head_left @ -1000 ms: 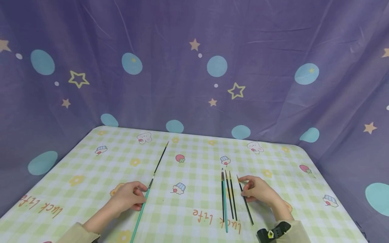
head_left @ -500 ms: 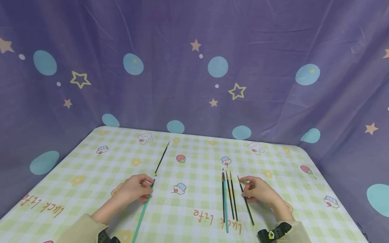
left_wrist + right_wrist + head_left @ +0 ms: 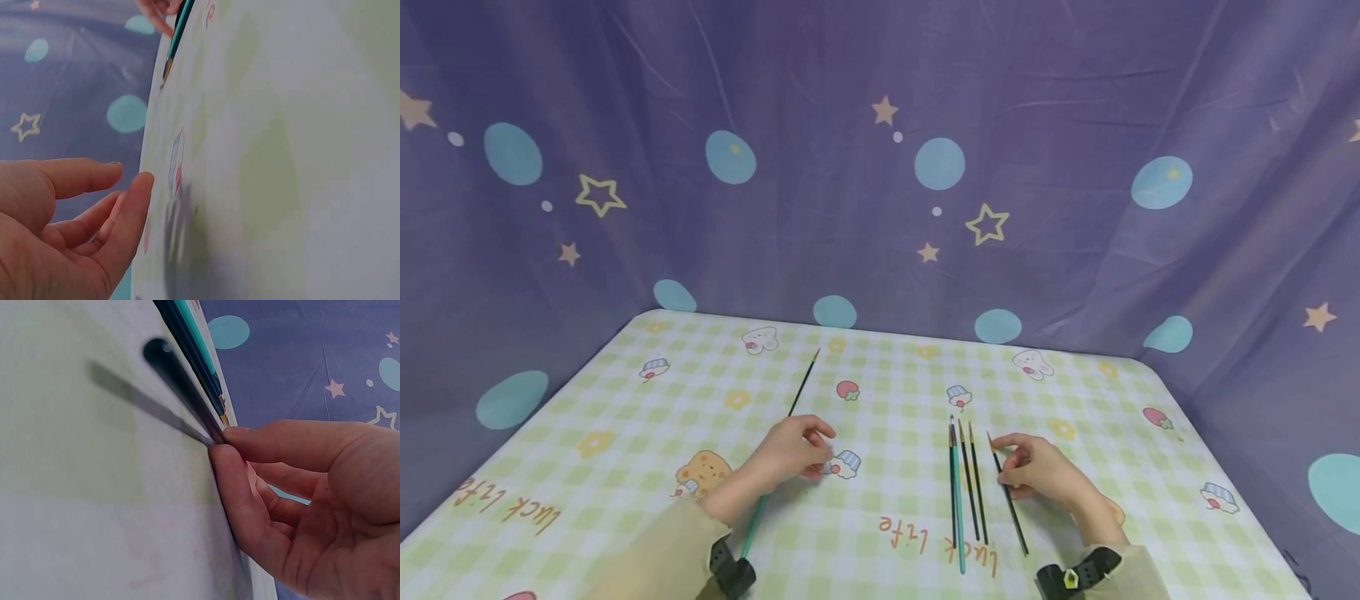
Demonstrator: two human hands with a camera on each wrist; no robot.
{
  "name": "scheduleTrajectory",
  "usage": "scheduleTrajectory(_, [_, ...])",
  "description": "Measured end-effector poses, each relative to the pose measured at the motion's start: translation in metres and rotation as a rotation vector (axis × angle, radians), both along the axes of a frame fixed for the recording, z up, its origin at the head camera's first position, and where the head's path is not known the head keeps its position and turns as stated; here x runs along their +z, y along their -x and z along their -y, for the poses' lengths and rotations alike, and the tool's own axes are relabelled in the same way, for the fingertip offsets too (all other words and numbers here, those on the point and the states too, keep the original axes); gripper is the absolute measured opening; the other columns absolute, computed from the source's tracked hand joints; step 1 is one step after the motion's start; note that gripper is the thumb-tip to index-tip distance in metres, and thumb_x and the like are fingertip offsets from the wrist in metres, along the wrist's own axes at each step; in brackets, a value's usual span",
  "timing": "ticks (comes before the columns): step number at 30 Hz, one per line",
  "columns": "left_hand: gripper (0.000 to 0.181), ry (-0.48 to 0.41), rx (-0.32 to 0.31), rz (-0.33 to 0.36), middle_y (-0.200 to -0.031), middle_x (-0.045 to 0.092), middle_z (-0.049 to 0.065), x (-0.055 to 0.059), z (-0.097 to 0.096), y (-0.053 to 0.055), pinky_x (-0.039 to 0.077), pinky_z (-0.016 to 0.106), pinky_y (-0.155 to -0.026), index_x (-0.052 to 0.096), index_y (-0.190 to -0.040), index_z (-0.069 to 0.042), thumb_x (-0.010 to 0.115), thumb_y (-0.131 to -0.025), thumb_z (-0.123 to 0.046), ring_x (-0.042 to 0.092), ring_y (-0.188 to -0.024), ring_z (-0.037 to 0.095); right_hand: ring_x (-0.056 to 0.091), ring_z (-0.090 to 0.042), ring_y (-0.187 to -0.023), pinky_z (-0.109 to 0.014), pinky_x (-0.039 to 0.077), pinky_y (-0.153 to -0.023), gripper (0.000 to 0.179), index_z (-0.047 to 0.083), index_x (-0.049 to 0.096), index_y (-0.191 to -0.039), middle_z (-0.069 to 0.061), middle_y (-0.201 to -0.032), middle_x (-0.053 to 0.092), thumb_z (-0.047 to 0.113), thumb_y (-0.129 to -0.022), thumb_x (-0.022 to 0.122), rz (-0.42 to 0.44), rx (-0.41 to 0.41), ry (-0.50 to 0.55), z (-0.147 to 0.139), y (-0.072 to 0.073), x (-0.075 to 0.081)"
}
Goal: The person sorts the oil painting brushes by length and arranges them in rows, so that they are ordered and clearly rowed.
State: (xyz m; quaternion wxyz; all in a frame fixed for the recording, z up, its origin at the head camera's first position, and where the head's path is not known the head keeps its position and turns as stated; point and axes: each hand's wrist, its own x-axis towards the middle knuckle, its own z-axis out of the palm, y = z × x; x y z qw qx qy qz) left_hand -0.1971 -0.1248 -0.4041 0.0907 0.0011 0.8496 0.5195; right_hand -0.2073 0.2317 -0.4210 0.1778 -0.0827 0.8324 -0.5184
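Observation:
My right hand (image 3: 1037,473) pinches a thin dark-handled paintbrush (image 3: 1015,521) between thumb and finger; in the right wrist view the rounded handle end (image 3: 162,353) points up off the cloth, its shadow beside it. Just left of it lie several paintbrushes side by side, a teal one (image 3: 958,517) among dark ones (image 3: 981,500). Nothing is in my left hand (image 3: 790,450); the left wrist view shows its thumb and fingertips (image 3: 144,184) apart. That hand hovers over the cloth, partly hiding a second teal paintbrush (image 3: 754,527). Beyond it lies a black paintbrush (image 3: 802,390), bristles away from me.
A green-and-white checked cloth (image 3: 880,533) with printed cupcakes, flowers and lettering covers the table. Behind and at both sides hangs a purple curtain (image 3: 820,225) with stars and blue ovals. Between the left brushes and the right group there is a broad stretch of cloth.
My left hand has let go of the left teal paintbrush and moved to the right and slightly forward. The right hand stays in place, holding its dark paintbrush.

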Motion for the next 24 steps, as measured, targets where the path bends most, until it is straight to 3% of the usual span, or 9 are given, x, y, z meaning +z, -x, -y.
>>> scheduleTrajectory(5, [0.024, -0.074, -0.087, 0.007, -0.08, 0.053, 0.01, -0.006, -0.017, 0.003, 0.055, 0.031, -0.055, 0.06, -0.103, 0.002, 0.063, -0.079, -0.002, 0.062, -0.061, 0.019, 0.058, -0.017, -0.066, -0.033, 0.054, -0.058, 0.052, -0.009, 0.044, -0.126, -0.008, -0.077, 0.055, 0.0, -0.079, 0.064, 0.002, 0.007, 0.003, 0.0, 0.001, -0.001])
scheduleTrajectory(11, [0.026, -0.136, -0.162, 0.003, -0.08, 0.054, 0.011, -0.006, -0.045, 0.003, 0.055, 0.031, -0.055, 0.059, -0.104, 0.005, 0.063, -0.079, -0.001, 0.062, -0.061, 0.02, 0.058, -0.016, -0.066, -0.033, 0.054, -0.057, 0.052, -0.008, 0.044, -0.126, -0.009, -0.077, 0.054, 0.0, -0.078, 0.065, -0.005, 0.003, -0.008, -0.002, 0.002, -0.002])
scheduleTrajectory(17, [0.024, -0.196, -0.18, 0.046, -0.079, 0.053, 0.01, -0.01, -0.076, 0.0, 0.055, 0.031, -0.054, 0.059, -0.102, 0.004, 0.064, -0.079, -0.001, 0.062, -0.058, 0.018, 0.058, -0.016, -0.066, -0.033, 0.055, -0.058, 0.053, -0.008, 0.044, -0.126, -0.008, -0.077, 0.054, 0.0, -0.078, 0.065, 0.005, -0.004, -0.003, -0.002, 0.003, -0.002])
scheduleTrajectory(24, [0.021, -0.231, -0.157, 0.059, -0.076, 0.055, 0.009, -0.018, -0.103, -0.001, 0.054, 0.03, -0.051, 0.06, -0.098, 0.002, 0.065, -0.077, 0.001, 0.06, -0.053, 0.016, 0.058, -0.017, -0.065, -0.034, 0.055, -0.058, 0.052, -0.007, 0.045, -0.126, -0.008, -0.077, 0.055, -0.001, -0.078, 0.064, 0.01, -0.008, -0.002, -0.002, 0.003, -0.002])
